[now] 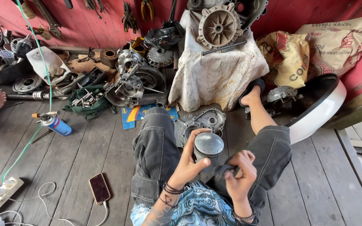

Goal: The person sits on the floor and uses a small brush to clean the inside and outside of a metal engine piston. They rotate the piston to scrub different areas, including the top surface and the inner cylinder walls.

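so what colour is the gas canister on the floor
Blue, with a brass-coloured torch head: the gas canister, head view.

Tan printed sacks (315, 50), dark phone screen (99, 188)

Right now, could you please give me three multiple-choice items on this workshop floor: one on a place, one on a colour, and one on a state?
1. Where does the phone lie?
A. On the wooden floor
B. On the white cloth
C. In a hand

2. What colour is the body of the gas canister?
A. Red
B. Blue
C. Yellow

3. How is the metal piston held?
A. Lying loose on the floor
B. Gripped in the left hand
C. Clamped on the wall

Answers: 1 A, it rests on the planks with a cable plugged in. 2 B, its body is plainly blue. 3 B, the left fingers wrap it while the right hand pinches a dark rag beside it.
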